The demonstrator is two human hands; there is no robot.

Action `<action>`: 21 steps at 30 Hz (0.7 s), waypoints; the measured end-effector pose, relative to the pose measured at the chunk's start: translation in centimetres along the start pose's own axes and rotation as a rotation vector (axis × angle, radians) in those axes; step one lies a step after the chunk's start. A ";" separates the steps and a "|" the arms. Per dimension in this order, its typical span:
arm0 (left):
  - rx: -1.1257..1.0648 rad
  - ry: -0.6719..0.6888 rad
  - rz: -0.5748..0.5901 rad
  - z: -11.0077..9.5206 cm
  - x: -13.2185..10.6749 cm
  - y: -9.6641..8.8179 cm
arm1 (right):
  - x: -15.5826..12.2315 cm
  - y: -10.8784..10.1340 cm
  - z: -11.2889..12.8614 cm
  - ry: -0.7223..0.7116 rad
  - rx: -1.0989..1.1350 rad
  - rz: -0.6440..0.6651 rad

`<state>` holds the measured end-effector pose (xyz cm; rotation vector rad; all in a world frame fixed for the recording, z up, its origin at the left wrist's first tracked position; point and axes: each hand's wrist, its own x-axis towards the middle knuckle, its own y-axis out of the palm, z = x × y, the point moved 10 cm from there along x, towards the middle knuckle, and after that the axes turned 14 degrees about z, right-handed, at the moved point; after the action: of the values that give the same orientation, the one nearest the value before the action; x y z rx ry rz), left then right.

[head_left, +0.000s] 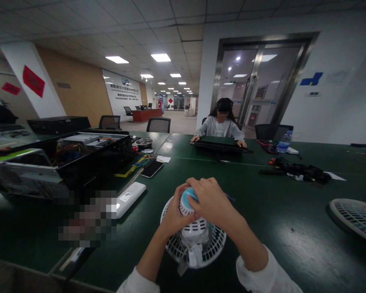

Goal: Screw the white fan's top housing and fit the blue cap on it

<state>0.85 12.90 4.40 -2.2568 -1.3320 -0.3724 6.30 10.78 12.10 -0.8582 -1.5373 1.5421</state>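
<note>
In front of me a small white fan lies with its round grille [217,244] down on the green table. Its vented motor housing [194,230] points up and carries a light-blue cap [187,196] on top. Curled round the left side of the housing's upper end is my left hand [173,213]. My right hand [212,201] bends over the blue cap from the right, its fingers closed on it and partly hiding it. A crumpled, pale, partly clear wrapping or strap [195,255] hangs at the housing's near side.
Left of the fan lie a white box-like device [131,198], a phone [153,169] and an opened computer case [94,156]. Another fan grille [358,217] is at the right edge. Across the table a person [221,124] handles a dark flat panel [221,147]; a water bottle [284,142] stands nearby.
</note>
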 end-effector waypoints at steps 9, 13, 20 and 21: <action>0.001 -0.020 0.006 0.4 0.0 0.1 | 0.1 0.1 -0.3 0.089 0.012 -0.016; -0.008 0.000 0.008 0.4 -0.1 0.1 | -0.5 -0.7 -0.6 0.009 0.057 -0.047; 0.013 0.015 0.000 -0.3 0.0 0.1 | -1.3 -0.4 1.1 -0.292 0.197 0.036; 0.011 0.024 0.002 -0.4 0.0 0.1 | -1.3 -0.4 1.2 -0.296 0.202 0.044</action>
<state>0.94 12.68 4.68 -2.2372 -1.3171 -0.3894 5.89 9.03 12.43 -0.5714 -1.5392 1.8858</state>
